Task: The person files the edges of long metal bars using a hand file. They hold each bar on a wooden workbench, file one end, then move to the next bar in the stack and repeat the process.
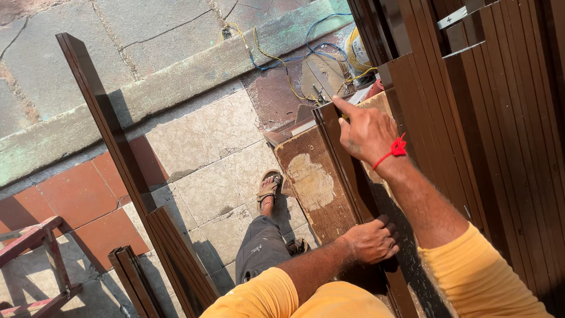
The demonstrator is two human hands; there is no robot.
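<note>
A worn wooden board [315, 188], its top patched pale where the finish has gone, serves as the work surface. A dark brown metal profile [353, 176] lies lengthwise directly on it. The left hand [372, 241] presses down on the profile's near stretch, fingers wrapped over its edge. The right hand [366, 132] rests on the far end, forefinger stretched past the profile's tip.

Beyond the fingertips, yellow and blue wires [282, 56] lie on the stone-tiled floor [206, 153]. Left of the fingers, two more brown profiles [112, 141] stand on that floor.
</note>
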